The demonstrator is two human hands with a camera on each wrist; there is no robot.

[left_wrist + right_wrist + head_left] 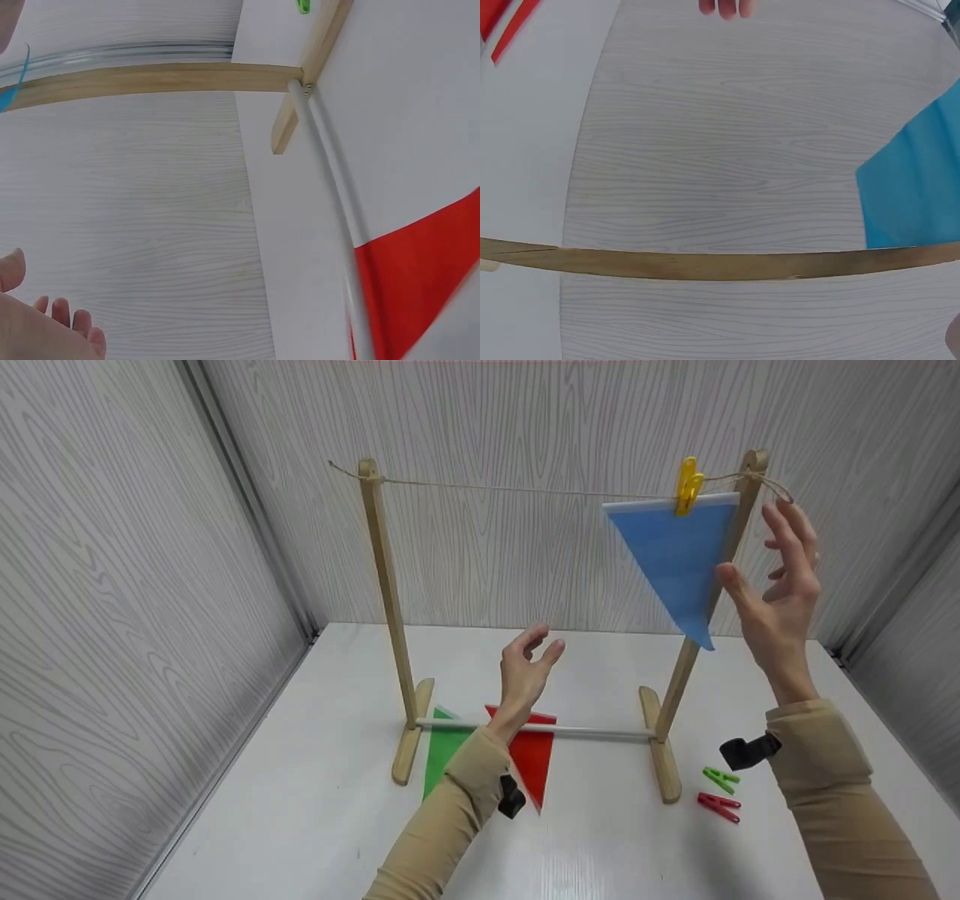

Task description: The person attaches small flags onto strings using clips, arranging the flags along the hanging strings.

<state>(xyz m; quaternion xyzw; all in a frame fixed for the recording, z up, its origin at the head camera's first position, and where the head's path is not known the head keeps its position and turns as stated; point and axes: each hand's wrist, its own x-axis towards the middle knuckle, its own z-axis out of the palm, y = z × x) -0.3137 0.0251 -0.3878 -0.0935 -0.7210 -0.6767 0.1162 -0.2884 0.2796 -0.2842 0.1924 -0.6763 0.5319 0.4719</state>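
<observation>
A blue triangular flag [670,555] hangs from the string [525,490] near the right post, held by a yellow clothespin [688,487]. Just right of the flag and post, my right hand [780,577] is raised with fingers apart and nothing in it. My left hand [525,671] hovers above the rack's white crossbar [600,731], fingers loosely bent and holding nothing. Beneath the left arm, a red flag [534,757] and a green flag [444,750] lie on the table by the crossbar, partly covered by the sleeve. In the left wrist view the left hand [45,326] shows at the lower left.
The wooden left post [388,592] and right post [686,682] stand on wooden feet. A green clothespin [721,779] and a red clothespin [720,806] lie on the white table [315,780] right of the rack. Grained panels enclose the back and sides.
</observation>
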